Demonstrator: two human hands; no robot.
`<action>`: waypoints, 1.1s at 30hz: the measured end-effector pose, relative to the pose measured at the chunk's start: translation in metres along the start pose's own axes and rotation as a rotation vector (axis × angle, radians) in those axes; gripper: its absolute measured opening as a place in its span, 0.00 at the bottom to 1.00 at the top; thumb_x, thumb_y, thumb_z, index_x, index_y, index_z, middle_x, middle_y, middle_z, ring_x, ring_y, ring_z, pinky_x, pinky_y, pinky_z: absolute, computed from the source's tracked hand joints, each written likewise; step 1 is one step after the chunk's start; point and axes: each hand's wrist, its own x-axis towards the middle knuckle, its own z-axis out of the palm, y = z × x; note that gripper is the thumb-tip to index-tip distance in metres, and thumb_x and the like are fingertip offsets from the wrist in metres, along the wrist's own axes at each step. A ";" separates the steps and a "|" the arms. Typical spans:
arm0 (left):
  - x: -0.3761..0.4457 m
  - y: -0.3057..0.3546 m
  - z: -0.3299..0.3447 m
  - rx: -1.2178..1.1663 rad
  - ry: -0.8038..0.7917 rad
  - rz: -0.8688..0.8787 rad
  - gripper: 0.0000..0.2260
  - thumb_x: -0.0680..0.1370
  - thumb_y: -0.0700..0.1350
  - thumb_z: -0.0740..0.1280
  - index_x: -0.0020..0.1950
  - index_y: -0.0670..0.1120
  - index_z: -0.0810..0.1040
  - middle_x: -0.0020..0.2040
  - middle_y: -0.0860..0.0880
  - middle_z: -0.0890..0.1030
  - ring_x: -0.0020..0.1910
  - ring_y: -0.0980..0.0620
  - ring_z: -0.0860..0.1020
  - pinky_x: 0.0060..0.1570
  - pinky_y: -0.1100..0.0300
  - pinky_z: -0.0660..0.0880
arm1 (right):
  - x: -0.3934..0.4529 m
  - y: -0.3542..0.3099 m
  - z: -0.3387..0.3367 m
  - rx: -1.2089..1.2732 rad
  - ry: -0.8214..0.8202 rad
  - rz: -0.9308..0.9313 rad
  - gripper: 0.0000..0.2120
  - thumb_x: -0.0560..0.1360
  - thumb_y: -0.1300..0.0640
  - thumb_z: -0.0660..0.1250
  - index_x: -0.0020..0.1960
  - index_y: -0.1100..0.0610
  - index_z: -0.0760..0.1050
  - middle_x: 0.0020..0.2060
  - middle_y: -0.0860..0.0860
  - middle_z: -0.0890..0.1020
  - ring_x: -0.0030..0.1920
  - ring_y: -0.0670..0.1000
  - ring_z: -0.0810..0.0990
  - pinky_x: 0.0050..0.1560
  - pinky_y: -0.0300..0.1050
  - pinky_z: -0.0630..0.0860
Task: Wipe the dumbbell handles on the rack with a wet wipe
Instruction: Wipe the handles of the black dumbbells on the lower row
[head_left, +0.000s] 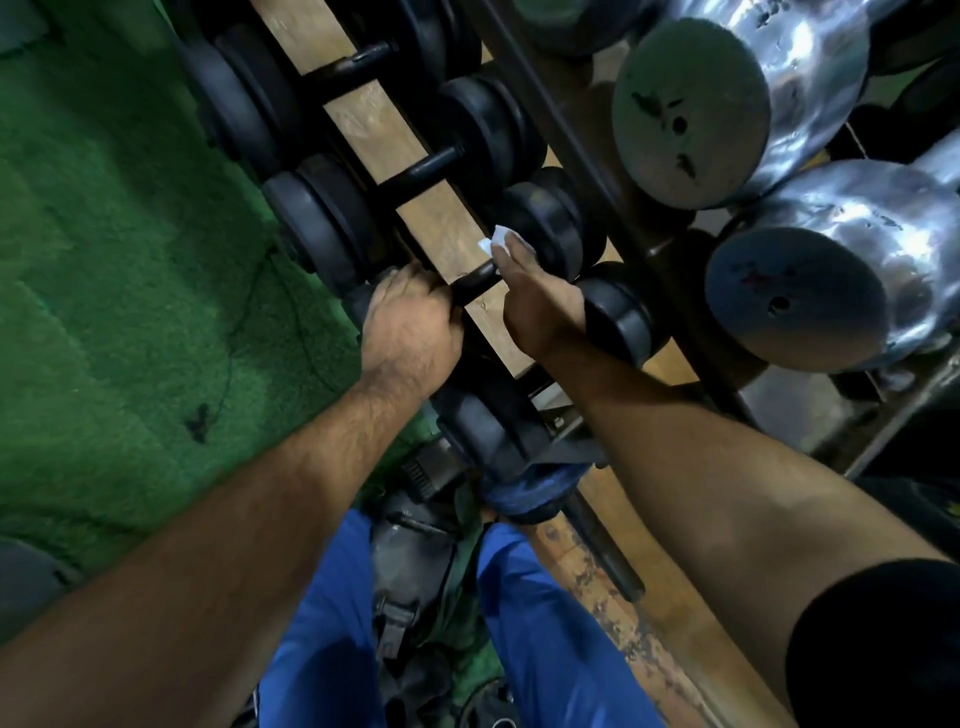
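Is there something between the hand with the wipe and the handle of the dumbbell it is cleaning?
Nothing visible. The right hand holds the white wipe right at the far end of the black handle, beside the dumbbell's weight plate. The left hand grips the near end of the same handle, leaving the middle bare.

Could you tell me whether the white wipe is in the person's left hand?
No, the wipe is held by the right hand against the dumbbell handle, while the left hand grips that handle's other end.

A gym's weights corner.
Black dumbbells (332, 228) line a wooden rack (441, 228) beyond the hands, chrome dumbbells (800, 296) to their right, green turf (114, 270) to their left.
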 end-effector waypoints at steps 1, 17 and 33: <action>0.000 0.000 -0.001 0.004 -0.007 -0.003 0.13 0.74 0.50 0.63 0.48 0.44 0.81 0.51 0.44 0.80 0.59 0.43 0.75 0.64 0.49 0.69 | 0.001 0.002 -0.004 0.054 -0.004 -0.014 0.29 0.78 0.59 0.58 0.76 0.40 0.62 0.77 0.39 0.61 0.56 0.55 0.82 0.48 0.45 0.73; -0.005 0.003 -0.011 0.008 -0.026 0.015 0.12 0.74 0.49 0.63 0.48 0.43 0.81 0.49 0.44 0.80 0.58 0.44 0.75 0.66 0.49 0.68 | 0.001 -0.015 0.017 0.217 -0.028 -0.189 0.22 0.74 0.51 0.51 0.65 0.47 0.72 0.66 0.47 0.74 0.60 0.55 0.78 0.59 0.51 0.76; -0.015 -0.005 -0.005 -0.219 0.051 -0.101 0.22 0.77 0.51 0.64 0.68 0.41 0.73 0.69 0.41 0.73 0.72 0.44 0.67 0.74 0.50 0.60 | -0.007 -0.028 -0.005 0.265 -0.107 -0.138 0.25 0.76 0.47 0.51 0.71 0.46 0.70 0.69 0.46 0.75 0.62 0.54 0.79 0.61 0.52 0.77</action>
